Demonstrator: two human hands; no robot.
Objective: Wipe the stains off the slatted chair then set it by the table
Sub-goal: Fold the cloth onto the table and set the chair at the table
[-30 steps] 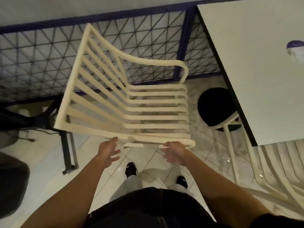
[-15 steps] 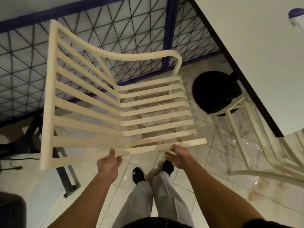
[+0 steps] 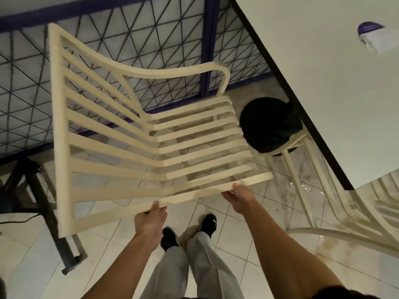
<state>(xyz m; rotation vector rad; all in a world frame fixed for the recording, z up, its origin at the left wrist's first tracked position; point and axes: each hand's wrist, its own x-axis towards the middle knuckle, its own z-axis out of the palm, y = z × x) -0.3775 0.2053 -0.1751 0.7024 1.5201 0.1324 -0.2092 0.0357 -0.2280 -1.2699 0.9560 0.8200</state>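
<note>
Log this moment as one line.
left hand: grips slatted chair near rail | right hand: grips same rail | table: right of chair

**Dim, yellowish light and a bent wide-angle view**

The light is low and warm, and fine detail is soft and grainy. The pale counter point(image 3: 323, 93) is the brightest surface, evenly lit and free of hard glare. Small wet glints shine on the tiled floor point(image 3: 248, 240). Motion blur smears the slatted chair point(image 3: 59, 126) along its left rail. The counter edge and the mesh fence point(image 3: 26, 104) bow toward the frame borders.
</note>
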